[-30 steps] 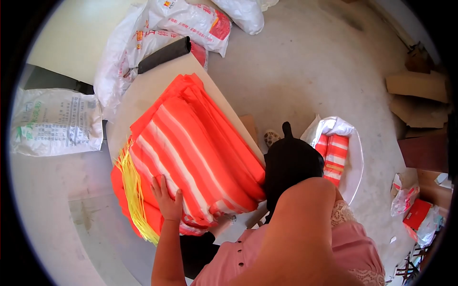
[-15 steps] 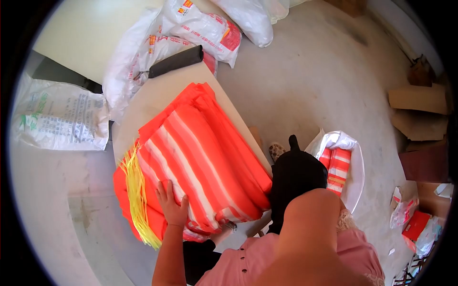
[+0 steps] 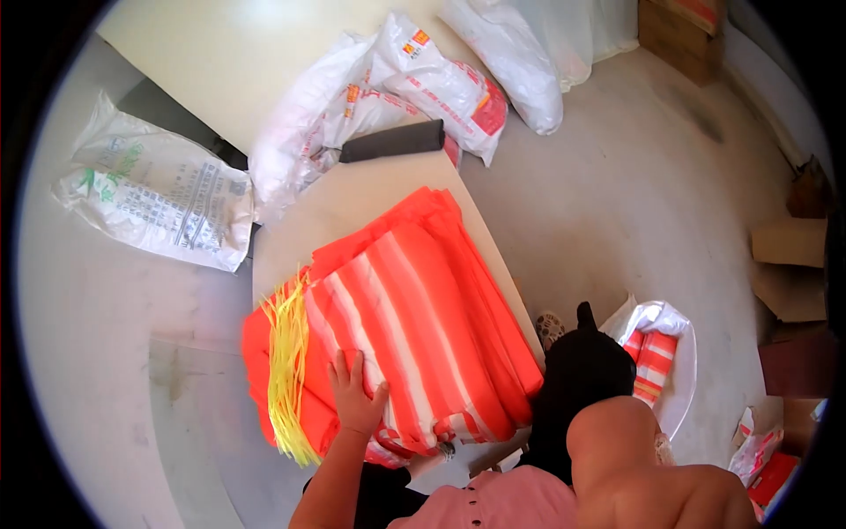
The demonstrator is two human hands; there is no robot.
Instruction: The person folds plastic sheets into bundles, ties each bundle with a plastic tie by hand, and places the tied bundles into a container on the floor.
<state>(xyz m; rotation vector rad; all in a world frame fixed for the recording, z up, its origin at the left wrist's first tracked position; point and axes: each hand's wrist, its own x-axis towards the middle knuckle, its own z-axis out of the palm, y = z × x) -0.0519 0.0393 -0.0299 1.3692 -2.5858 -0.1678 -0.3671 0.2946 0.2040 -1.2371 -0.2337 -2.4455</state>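
Observation:
A pile of folded orange-red fabric with white stripes [image 3: 414, 309] lies on a table [image 3: 291, 234] in front of me. My left hand [image 3: 357, 401] rests flat on the near left edge of the pile, fingers spread, holding nothing. Just left of that hand, a bundle of yellow strings [image 3: 289, 370] hangs over the orange fabric. My right arm [image 3: 617, 441] shows only in its upper part; the hand at its end is out of view.
Right of my black-clad leg [image 3: 573, 388], an open white sack [image 3: 686, 375] holds striped red-and-white bundles [image 3: 654, 361]. Past the table's far end lie printed white sacks [image 3: 423, 79] and a dark roll [image 3: 392, 141]. Another sack [image 3: 167, 198] is at left. Cardboard boxes [image 3: 789, 242] stand far right.
The view has shifted, so the table and pile appear lower and further right. My left hand stays on the fabric. The right upper arm has swung further right.

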